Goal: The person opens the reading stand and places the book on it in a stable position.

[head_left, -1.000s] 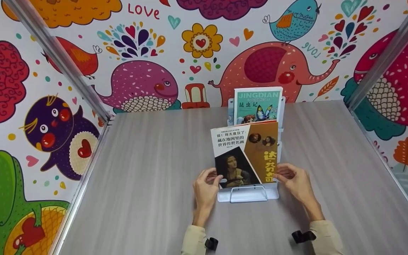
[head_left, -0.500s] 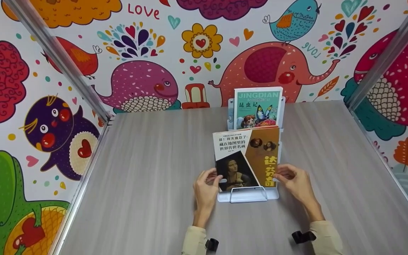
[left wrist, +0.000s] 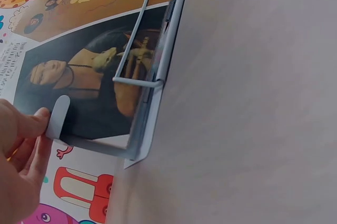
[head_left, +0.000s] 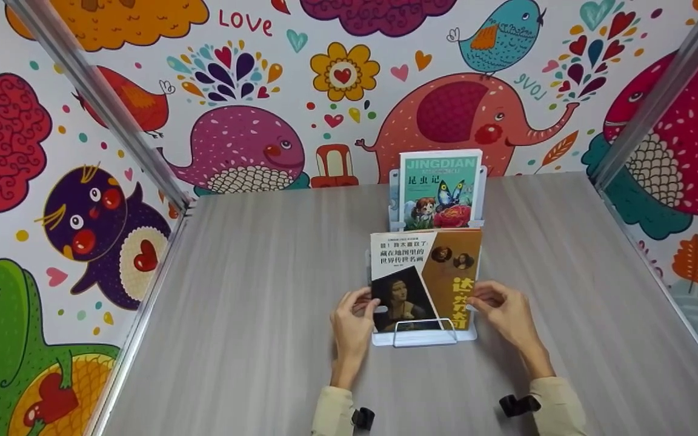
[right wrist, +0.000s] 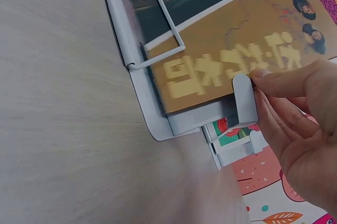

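Observation:
A book with a white and brown cover (head_left: 400, 297) leans back in a white book stand (head_left: 382, 338), its lower edge behind the stand's wire front loop (left wrist: 118, 63). My left hand (head_left: 352, 324) pinches the stand's left side tab (left wrist: 59, 113), thumb in front and fingers curled behind. On the other side, my right hand (head_left: 509, 312) pinches by the right side tab (right wrist: 243, 95), its thumb tip right at the book's edge. Parts of the fingers are hidden behind the stand.
Behind it stands a second white stand (head_left: 477, 200) with a green-covered book (head_left: 440, 188). The grey wood-grain table (head_left: 252, 290) reaches to printed cartoon walls (head_left: 337, 79), with metal posts (head_left: 106, 97) at the corners.
The white and brown book has slid down into the front stand and straightened, uncovering more of the green book behind. Both hands have stayed in place at the stand's sides.

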A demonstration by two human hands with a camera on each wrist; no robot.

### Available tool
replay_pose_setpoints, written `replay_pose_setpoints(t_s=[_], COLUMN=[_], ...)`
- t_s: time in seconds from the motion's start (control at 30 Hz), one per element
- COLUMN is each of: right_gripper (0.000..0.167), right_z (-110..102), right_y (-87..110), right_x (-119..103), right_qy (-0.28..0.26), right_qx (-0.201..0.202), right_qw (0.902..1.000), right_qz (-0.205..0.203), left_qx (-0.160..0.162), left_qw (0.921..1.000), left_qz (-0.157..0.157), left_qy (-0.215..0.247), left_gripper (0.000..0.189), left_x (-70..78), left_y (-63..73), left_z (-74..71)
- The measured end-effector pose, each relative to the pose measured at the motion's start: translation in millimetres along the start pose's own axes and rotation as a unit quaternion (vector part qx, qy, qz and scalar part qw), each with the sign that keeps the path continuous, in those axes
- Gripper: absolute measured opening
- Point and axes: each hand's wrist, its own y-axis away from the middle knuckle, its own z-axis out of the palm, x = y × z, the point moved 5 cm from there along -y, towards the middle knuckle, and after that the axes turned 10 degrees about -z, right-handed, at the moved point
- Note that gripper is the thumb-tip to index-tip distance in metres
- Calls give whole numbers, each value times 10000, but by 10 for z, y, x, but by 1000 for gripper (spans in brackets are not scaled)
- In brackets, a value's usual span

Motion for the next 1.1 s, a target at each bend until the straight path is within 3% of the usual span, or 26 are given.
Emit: replay_pose_setpoints(t_s=[0.37, 0.6, 0.77, 0.9, 1.0, 1.1], right_gripper=[18, 18, 16, 13, 13, 18], right_z=[-6, -98, -142, -132, -99, -37], right_y=[17, 54, 103, 129, 153, 177], right_x=[22, -186, -84, 158, 285, 360], right_qy=[-221, -585, -718, -625, -507, -239], right_qx=[125, 483, 775, 938, 831, 515], right_qw=[9996, 9971, 9944, 9936, 9952, 9980], right_qz=[93, -60, 26, 82, 141, 281], left_qx=[135, 388, 223, -366, -775, -897], left_qw=[9995, 9983, 9990, 9942, 9859, 9808], left_qz=[243, 432, -82, -825, -1353, -1577], left_qy=[138, -7, -367, -577, -608, -715], left_gripper=[21, 19, 11, 10, 10, 8], left_x=[-11, -60, -177, -298, -361, -377], left_y=[20, 38, 41, 67, 86, 91], left_z=[13, -56, -110, -95, -79, -82])
